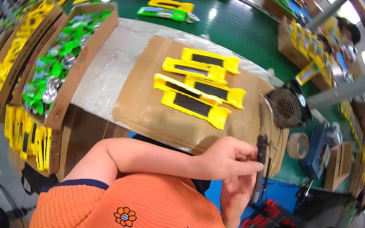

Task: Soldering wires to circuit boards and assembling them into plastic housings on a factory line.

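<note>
Has the left grip [227, 160] partly curled ahead of the orange shirt [150, 212], with fingertips at the handle of a slim black tool [262, 146] by the right edge of the cardboard sheet [137, 103]. Has the right grip [236, 194] just below, beside the handle's near end. Cannot tell which grip, if either, holds it. Shows five yellow pieces [197, 107] grouped on the cardboard over the table [104, 75].

A ribbed orange top [160, 209] has navy-edged short sleeves [69, 203] and an orange flower emblem [125, 217].
</note>
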A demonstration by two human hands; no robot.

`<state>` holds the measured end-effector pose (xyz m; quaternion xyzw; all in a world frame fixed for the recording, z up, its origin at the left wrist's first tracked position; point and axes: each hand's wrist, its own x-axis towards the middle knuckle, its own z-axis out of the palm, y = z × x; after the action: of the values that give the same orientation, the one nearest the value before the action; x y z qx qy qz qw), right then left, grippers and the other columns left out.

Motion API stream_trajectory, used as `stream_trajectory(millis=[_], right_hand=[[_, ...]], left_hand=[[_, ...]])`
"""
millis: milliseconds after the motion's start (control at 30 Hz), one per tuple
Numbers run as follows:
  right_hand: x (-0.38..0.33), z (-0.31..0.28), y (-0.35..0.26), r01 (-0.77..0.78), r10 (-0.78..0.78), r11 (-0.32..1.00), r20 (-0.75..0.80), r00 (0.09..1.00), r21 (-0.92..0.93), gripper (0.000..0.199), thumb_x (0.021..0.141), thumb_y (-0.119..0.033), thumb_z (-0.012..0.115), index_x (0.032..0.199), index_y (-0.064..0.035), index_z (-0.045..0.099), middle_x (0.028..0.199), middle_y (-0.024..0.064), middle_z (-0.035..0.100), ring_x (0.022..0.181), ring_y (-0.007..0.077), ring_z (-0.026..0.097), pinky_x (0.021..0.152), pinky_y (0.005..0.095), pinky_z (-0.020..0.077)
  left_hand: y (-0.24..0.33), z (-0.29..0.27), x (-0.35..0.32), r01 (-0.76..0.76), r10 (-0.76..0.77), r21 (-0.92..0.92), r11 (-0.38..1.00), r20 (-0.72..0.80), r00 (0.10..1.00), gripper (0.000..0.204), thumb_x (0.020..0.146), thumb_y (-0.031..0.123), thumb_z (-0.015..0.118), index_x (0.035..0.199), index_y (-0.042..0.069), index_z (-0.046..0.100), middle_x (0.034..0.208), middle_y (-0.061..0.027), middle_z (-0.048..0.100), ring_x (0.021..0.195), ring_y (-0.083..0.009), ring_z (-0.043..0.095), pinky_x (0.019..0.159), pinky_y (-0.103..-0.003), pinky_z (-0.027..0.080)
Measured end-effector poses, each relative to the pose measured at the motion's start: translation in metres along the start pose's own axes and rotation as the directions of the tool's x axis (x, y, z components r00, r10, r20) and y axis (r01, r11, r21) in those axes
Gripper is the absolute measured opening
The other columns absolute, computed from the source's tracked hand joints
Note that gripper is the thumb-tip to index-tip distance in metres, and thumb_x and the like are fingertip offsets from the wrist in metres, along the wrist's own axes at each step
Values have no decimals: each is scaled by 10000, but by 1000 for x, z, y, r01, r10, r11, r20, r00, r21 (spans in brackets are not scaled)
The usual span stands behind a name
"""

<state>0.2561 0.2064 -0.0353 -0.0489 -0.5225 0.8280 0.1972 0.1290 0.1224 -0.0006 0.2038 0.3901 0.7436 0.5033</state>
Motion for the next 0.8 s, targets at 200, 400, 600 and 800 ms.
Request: stream_trajectory(millis=[200,400,600,800], right_hand=[[46,-1,20,55,-86,972,-128,988,-229,760,971,-568,480,1507,-73,269,1376,105,456,1284,227,456,1069,375,354],[72,12,25,213,-263,940,-168,950,-268,712,973,-469,519,1446,22,318,1019,166,637,948,283,637,891,404,482],[69,-36,35,115,-149,984,-274,950,-137,433,1028,-321,446,1279,27,507,994,152,686,955,280,657,940,430,489],[79,-44,26,36,-105,980,-351,930,-197,262,1005,-214,541,1078,29,607,925,106,660,845,188,622,772,288,499]], left_hand=[[12,-23,1,-162,170,213,963,-16,985,255,945,228,627,891,-20,655,733,-28,607,692,-82,558,625,-270,460],[34,-84,-47,-231,497,972,-46,223,839,158,837,220,685,847,62,684,767,-85,628,680,-227,611,611,-361,470],[40,-125,-75,-97,499,906,-412,313,808,121,750,178,623,836,92,625,892,-59,618,835,-216,602,733,-369,466],[37,-104,-84,-117,486,868,-482,376,789,95,787,189,579,818,102,603,811,-19,566,847,-186,581,744,-335,449]])
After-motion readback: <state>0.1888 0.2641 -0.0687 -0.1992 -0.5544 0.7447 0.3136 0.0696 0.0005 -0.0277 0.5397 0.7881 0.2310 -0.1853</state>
